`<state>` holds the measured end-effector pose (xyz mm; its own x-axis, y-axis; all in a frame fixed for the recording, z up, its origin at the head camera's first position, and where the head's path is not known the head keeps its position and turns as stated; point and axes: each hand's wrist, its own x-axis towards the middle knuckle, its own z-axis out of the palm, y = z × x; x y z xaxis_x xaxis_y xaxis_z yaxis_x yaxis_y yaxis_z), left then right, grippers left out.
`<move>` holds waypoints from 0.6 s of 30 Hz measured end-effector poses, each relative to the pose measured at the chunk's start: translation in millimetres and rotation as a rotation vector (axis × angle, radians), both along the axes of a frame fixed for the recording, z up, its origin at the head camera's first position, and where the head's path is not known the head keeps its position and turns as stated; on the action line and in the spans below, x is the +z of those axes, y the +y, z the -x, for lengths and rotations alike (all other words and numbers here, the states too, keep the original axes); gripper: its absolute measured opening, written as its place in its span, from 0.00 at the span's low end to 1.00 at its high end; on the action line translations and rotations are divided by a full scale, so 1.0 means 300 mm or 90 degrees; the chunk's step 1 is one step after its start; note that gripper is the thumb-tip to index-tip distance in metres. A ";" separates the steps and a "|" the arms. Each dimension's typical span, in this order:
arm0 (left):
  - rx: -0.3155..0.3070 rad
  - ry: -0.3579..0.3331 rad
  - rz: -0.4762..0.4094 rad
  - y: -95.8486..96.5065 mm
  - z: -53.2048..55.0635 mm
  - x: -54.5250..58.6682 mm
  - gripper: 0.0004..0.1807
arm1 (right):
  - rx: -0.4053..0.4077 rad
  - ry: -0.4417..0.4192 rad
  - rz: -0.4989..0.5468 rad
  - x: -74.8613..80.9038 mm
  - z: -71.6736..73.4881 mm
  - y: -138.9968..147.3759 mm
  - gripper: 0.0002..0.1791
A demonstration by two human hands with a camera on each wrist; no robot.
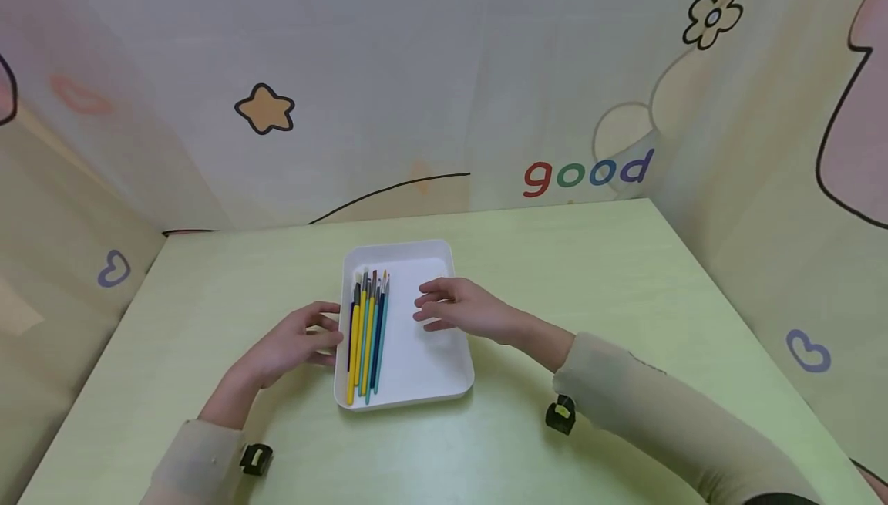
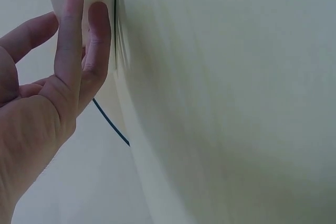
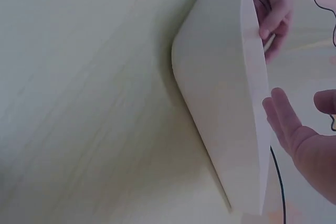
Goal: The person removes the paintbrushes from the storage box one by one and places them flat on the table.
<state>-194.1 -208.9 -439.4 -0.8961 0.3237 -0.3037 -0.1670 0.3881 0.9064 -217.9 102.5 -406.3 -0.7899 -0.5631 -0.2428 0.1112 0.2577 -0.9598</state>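
Observation:
A white rectangular tray [image 1: 433, 370] lies on the table. Along its left side, several slim paintbrushes [image 1: 368, 339] with yellow, teal and dark blue handles lie roughly parallel, bristle ends toward the far side. My left hand [image 1: 294, 343] is beside the tray, with fingertips against its outer left wall; the left wrist view shows extended fingers [image 2: 71, 40] on that white wall. Over the tray's right half, my right hand [image 1: 472, 308] hovers with relaxed, spread fingers and nothing in them. In the right wrist view this hand [image 3: 310, 145] is above the tray's rim.
The pale green table [image 1: 555, 258] extends around the tray. Behind it and at both sides hang printed cloth walls [image 1: 388, 89] with a star, hearts, a flower and the word "good". Small black devices [image 1: 560, 415] are worn at both wrists.

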 end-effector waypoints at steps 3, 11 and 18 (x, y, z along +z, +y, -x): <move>-0.001 -0.002 -0.001 0.000 0.001 -0.001 0.31 | -0.007 -0.047 -0.005 -0.013 -0.006 -0.040 0.30; -0.002 -0.007 -0.003 0.005 0.002 0.002 0.31 | -0.048 -0.131 -0.012 -0.053 -0.003 -0.108 0.28; -0.008 -0.010 -0.009 0.002 -0.001 0.010 0.31 | -0.077 -0.164 0.038 -0.060 0.012 -0.158 0.26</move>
